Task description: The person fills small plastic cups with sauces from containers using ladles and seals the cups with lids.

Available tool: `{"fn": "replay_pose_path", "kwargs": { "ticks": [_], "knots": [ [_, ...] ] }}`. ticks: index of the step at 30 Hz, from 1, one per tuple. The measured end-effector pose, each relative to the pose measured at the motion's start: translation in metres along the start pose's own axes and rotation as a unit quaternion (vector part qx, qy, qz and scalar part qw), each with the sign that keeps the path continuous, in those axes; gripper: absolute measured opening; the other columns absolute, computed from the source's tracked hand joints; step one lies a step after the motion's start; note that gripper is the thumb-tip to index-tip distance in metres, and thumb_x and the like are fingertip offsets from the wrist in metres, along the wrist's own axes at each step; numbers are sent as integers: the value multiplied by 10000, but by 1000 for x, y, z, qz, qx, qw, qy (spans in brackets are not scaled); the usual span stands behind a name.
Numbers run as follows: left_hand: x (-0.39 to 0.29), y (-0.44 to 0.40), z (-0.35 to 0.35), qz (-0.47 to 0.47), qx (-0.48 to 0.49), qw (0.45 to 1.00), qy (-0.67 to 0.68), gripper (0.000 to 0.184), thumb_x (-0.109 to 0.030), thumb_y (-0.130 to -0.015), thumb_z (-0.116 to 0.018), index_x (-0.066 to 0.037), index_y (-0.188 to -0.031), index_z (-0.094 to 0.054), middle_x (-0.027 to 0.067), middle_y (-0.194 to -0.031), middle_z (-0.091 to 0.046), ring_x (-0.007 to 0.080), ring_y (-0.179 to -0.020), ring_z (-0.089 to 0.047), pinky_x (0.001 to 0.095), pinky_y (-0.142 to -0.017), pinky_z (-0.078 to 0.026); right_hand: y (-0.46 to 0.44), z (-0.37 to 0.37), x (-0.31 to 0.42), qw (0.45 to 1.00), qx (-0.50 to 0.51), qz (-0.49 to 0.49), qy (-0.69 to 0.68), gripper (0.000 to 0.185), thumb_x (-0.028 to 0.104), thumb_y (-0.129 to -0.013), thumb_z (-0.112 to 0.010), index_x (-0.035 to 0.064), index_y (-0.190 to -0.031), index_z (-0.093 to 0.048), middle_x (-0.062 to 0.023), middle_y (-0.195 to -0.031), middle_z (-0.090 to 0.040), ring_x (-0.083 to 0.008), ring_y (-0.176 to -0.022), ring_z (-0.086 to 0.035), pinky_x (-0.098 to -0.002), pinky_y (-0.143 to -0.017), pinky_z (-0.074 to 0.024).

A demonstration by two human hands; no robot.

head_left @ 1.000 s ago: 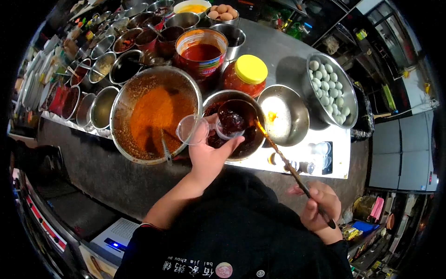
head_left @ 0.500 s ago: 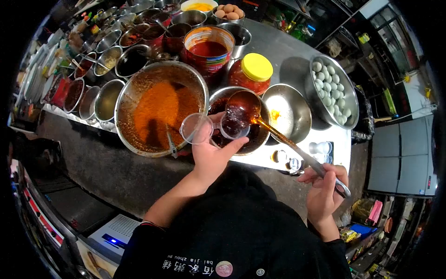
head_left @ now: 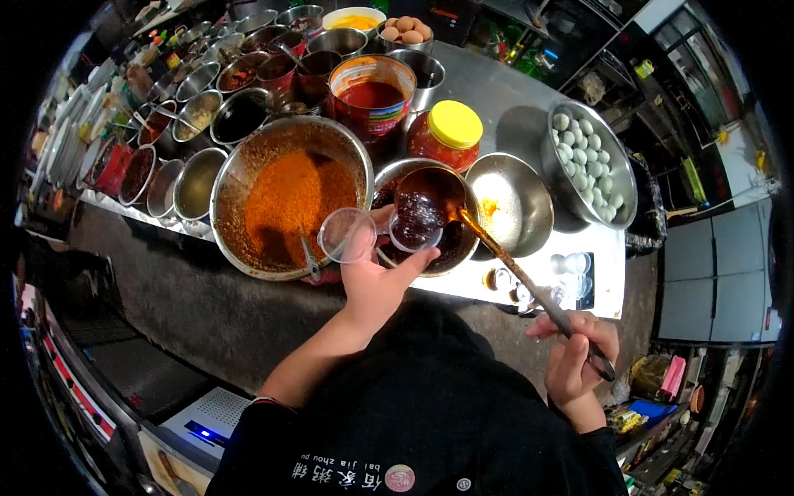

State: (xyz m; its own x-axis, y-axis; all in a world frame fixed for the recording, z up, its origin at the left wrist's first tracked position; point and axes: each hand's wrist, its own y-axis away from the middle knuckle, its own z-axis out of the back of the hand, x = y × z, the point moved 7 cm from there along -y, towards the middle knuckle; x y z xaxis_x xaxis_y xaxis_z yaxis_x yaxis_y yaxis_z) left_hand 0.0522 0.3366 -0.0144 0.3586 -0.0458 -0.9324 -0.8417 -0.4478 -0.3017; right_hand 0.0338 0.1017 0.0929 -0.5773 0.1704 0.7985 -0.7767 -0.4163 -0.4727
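Observation:
My left hand (head_left: 370,281) is closed around a small clear plastic sauce cup (head_left: 413,240) whose hinged lid (head_left: 344,231) hangs open to the left. A long-handled ladle (head_left: 525,285) is gripped near its end by my right hand (head_left: 581,360). The ladle's bowl carries dark, glossy reddish-brown sauce and is tipped at the cup's rim, hiding part of the cup. How much sauce is inside the cup I cannot tell. Beneath both lies a metal bowl (head_left: 471,236) of the same dark sauce.
Left of the cup stands a large basin (head_left: 217,202) of orange-red seasoning. A yellow-lidded jar (head_left: 455,124) and a shiny metal bowl (head_left: 538,186) stand behind. Pale greenish eggs fill a basin (head_left: 630,186) at right. Small clear cups (head_left: 579,264) sit near the counter edge.
The ladle's bowl has shifted slightly left over the cup, and its handle end has dropped lower with my right hand. My left hand keeps hold of the cup, nearly still.

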Motion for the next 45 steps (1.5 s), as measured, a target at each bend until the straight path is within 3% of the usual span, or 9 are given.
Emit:
{"fn": "replay_pose_path", "kwargs": {
  "ticks": [6, 7, 17, 26, 30, 35, 38, 40, 45],
  "knots": [
    [8, 3, -2, 12, 3, 1000, 7, 542, -67, -673, -770, 18, -1125, -483, 101, -1055, -554, 164, -986, -546, 281, -867, -443, 4, 6, -24, 984, -74, -94, -129, 203, 206, -956, -391, 39, -1073, -396, -228, -804, -607, -267, -676, -621, -351, -600, -511],
    [7, 3, -4, 6, 30, 999, -13, 557, 72, -701, -698, 51, -1185, -424, 121, -1128, -541, 186, -1032, -541, 309, -924, -425, 5, 8, -23, 984, -83, -89, -131, 198, 203, -956, -394, 44, -1075, -399, -225, -802, -606, -268, -692, -622, -356, -602, -511],
    [3, 2, -17, 21, 26, 999, 33, 540, -33, -680, -752, 27, -1130, -460, 104, -1064, -549, 156, -970, -552, 275, -851, -459, 9, 9, -13, 994, -69, -57, -58, 224, 247, -952, -419, 34, -1016, -437, -177, -768, -598, -250, -665, -611, -356, -605, -520],
    [5, 7, -29, 64, 33, 994, 84, 551, -16, -697, -737, 26, -1157, -437, 111, -1088, -545, 162, -1001, -552, 287, -880, -457, 23, 15, -73, 810, -248, -374, -378, 222, 250, -951, -430, 39, -1005, -471, -146, -823, -597, -209, -685, -589, -284, -663, -458],
    [0, 10, -30, 42, 53, 997, 48, 567, -6, -707, -724, 27, -1188, -427, 124, -1118, -532, 181, -1035, -541, 297, -899, -452, 19, 21, -82, 800, -298, -352, -384, 210, 237, -945, -445, 35, -994, -480, -145, -818, -595, -189, -685, -587, -268, -644, -467],
    [-8, 26, -20, 57, 36, 998, 1, 616, -46, -717, -728, 33, -1235, -404, 146, -1168, -508, 218, -1086, -521, 336, -930, -448, 11, 8, -114, 919, -136, -287, -233, 167, 138, -941, -446, -5, -993, -514, -194, -852, -626, -250, -759, -647, -332, -670, -538],
    [-24, 38, -17, 90, 37, 989, -108, 553, -25, -746, -653, 6, -1246, -418, 134, -1175, -508, 219, -1090, -511, 325, -913, -450, 21, -26, -149, 936, -29, -324, -136, 146, 127, -888, -553, 11, -972, -583, -108, -844, -646, -179, -754, -646, -289, -690, -530],
    [-31, 44, -27, 135, -53, 983, -117, 574, 116, -678, -447, 52, -1246, -400, 162, -1227, -460, 261, -1209, -399, 384, -1075, -233, 23, -45, -167, 944, -35, -275, -180, 232, 157, -865, -584, 12, -1045, -569, -157, -911, -650, -174, -747, -640, -287, -685, -510],
    [-20, 67, -31, 44, -98, 988, -107, 554, -143, -791, -656, 26, -1259, -410, 128, -1267, -465, 222, -1201, -410, 358, -1041, -263, 16, -4, -158, 967, 112, -222, -54, 539, 340, -858, -575, -50, -1211, -458, -215, -1009, -606, -302, -869, -627, -340, -732, -510]
  ]
}}
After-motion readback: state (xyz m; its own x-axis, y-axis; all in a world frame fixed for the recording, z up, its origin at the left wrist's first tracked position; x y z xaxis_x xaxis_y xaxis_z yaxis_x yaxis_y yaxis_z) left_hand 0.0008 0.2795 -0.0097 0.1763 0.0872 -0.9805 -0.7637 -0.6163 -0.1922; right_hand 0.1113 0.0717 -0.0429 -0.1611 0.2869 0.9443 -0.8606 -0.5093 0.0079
